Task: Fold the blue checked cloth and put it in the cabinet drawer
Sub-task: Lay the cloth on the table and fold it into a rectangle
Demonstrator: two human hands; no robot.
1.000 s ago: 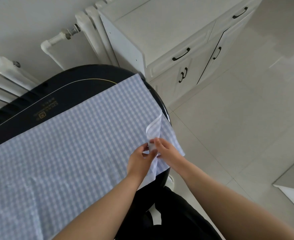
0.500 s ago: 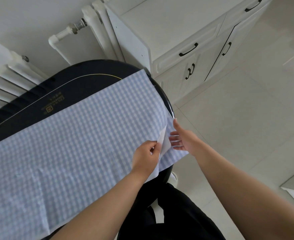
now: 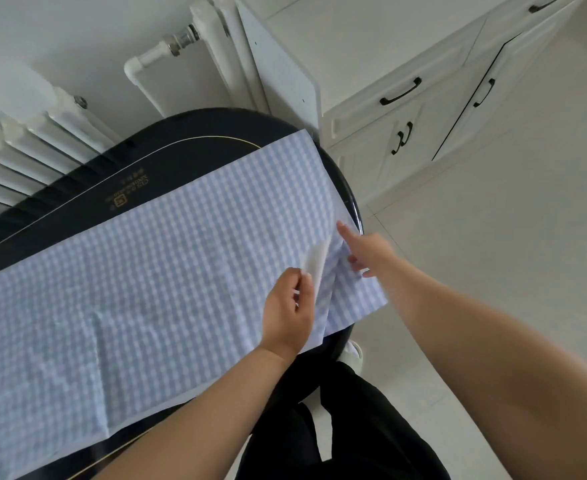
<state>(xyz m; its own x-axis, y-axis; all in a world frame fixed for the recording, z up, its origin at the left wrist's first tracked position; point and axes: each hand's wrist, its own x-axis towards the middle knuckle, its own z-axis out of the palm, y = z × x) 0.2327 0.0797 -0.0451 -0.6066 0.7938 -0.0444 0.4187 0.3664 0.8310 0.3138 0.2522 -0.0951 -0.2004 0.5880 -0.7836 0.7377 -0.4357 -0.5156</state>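
The blue checked cloth (image 3: 167, 265) lies spread in a long band across the dark oval table (image 3: 167, 147), its right end hanging over the table's edge. My left hand (image 3: 287, 306) pinches a raised fold of the cloth near that right end, showing the white underside. My right hand (image 3: 366, 249) lies flat with straight fingers on the cloth just right of the fold. The white cabinet (image 3: 354, 53) stands behind the table to the right, its drawer (image 3: 401, 93) with a black handle closed.
White radiators (image 3: 32, 140) and a pipe run along the wall behind the table. Pale tiled floor (image 3: 493, 237) opens to the right. My dark trousers (image 3: 347, 427) and a white shoe show below the table's edge.
My right hand let go of the cloth's corner and moved right and farther away, flattening on the cloth. My left hand keeps its pinch on the fold.
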